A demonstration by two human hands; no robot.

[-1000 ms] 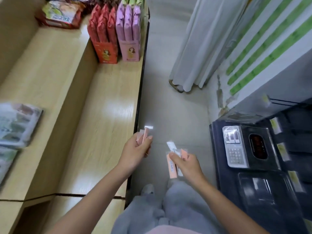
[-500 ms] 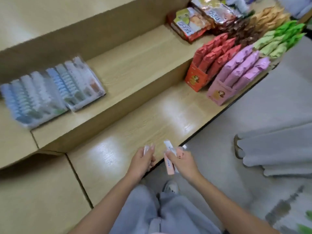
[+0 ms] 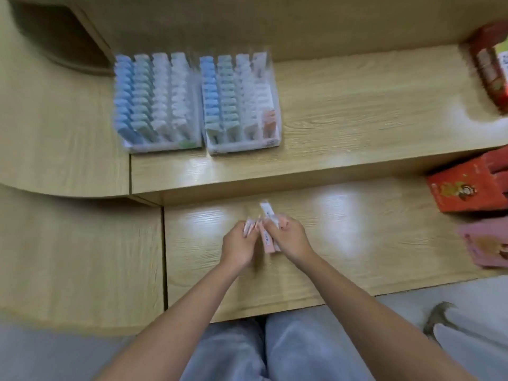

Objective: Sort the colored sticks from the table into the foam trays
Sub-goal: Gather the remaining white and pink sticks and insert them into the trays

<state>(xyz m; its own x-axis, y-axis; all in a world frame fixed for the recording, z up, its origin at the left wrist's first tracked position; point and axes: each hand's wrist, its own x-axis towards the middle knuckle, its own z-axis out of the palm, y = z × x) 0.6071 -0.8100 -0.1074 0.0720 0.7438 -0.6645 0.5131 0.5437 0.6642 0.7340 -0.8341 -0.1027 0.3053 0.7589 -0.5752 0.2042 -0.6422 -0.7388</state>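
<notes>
Two foam trays [image 3: 242, 150] have been brought into view near the front edge of the upper shelf [image 3: 357, 119]; pink sticks [image 3: 268, 239] are pinched in left hand [image 3: 239, 244] and right hand [image 3: 290, 237] above the lower shelf [image 3: 357, 243], so sorting can begin.

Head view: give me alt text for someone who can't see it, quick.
A person's left hand and right hand each hold a few pale pink sticks close together over a wooden counter. On the raised step behind, the left tray and right tray stand side by side, filled with rows of blue, green and white sticks.
</notes>
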